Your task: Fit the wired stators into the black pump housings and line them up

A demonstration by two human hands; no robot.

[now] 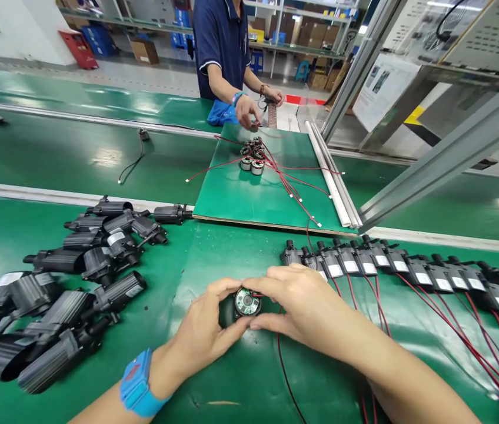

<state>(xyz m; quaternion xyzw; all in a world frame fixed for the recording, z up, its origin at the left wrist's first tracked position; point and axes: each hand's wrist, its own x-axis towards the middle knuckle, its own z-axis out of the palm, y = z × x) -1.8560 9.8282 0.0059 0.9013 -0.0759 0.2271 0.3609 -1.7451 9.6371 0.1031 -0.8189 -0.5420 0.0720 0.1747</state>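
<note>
Between my two hands, at the middle of the green bench, is a round black pump housing (236, 315) with a circuit board (248, 301) showing in its open end. My left hand (208, 321), with a blue band on the wrist, grips it from the left with thumb and forefinger. From the other side my right hand (293, 300) closes on it, thumb below and fingers along the top edge. A red wire (281, 359) trails from beneath my right hand towards the front edge. The lower part of the housing is hidden by my fingers.
Several black pump housings (62, 259) lie heaped on the left. Along the right stands a row of pumps (382, 259) with red wires. Ahead, a green board (232, 200) bridges the conveyor, bearing wired motor stators (256, 168); a co-worker's hand (247, 112) reaches over it. A metal post (443, 135) rises at right.
</note>
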